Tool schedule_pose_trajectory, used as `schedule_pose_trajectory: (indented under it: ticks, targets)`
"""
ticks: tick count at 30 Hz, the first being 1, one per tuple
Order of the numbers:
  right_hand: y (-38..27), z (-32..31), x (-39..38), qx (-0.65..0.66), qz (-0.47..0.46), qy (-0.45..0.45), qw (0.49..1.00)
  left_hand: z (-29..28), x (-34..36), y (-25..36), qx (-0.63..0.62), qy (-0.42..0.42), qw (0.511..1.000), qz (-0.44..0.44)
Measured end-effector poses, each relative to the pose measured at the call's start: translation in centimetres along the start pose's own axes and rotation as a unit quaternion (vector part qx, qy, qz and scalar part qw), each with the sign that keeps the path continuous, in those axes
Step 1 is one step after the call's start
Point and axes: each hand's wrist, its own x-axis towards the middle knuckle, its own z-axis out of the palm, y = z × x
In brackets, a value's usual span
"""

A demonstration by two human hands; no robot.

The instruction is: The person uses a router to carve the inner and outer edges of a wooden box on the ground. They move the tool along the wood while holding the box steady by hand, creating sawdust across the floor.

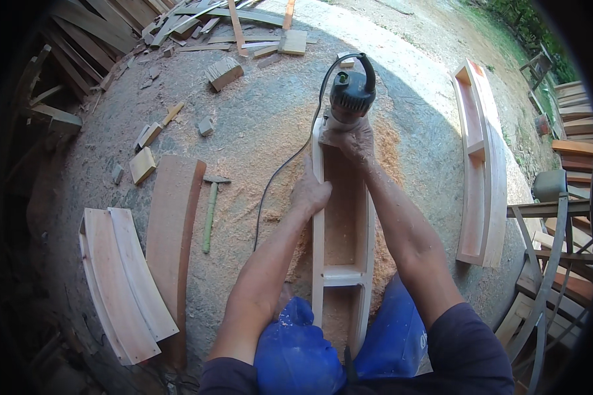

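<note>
A long wooden box frame (pixel 343 277) with a crosspiece lies between my knees and stretches away from me. At its far end stands a dark corded router (pixel 351 95), upright on the frame. My right hand (pixel 353 139) is closed round the lower body of this tool, its fingers partly hidden. My left hand (pixel 311 189) grips the left side rail of the frame, a little nearer to me. The router's black cable (pixel 284 163) loops off its top and runs down to the left. Its bit is out of sight.
Left of me lie a green-handled hammer (pixel 211 214), a brown board (pixel 171 237) and pale planks (pixel 122 276). A second box frame (pixel 481 171) lies at the right. Wood offcuts (pixel 224 73) and sawdust cover the concrete floor (pixel 244 131); stacked timber (pixel 576 164) stands far right.
</note>
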Motion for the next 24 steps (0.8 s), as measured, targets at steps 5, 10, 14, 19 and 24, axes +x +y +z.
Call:
schedule_pose_trajectory:
  ticks: [5, 10, 14, 19, 24]
  targets:
    - [0.5, -1.4, -0.3, -0.033, 0.031, -0.004, 0.999, -0.3, -0.1, -0.1, -0.011, 0.008, 1.000, -0.002]
    - [2.1, -1.8, 0.0, 0.007, 0.022, 0.007, 1.000, -0.4, -0.1, 0.1, -0.002, 0.008, 1.000, -0.006]
    - [3.3, -3.0, -0.1, 0.094, 0.036, 0.027, 0.995, -0.6, -0.3, 0.6, -0.009, -0.010, 1.000, -0.017]
    - [3.8, -4.1, -0.3, 0.078, -0.014, 0.040, 0.996, -0.3, -0.1, 0.0, -0.020, 0.011, 1.000, -0.005]
    - [3.0, -3.9, -0.4, 0.044, -0.013, 0.062, 0.997, -0.1, -0.1, 0.0, -0.020, 0.012, 1.000, 0.000]
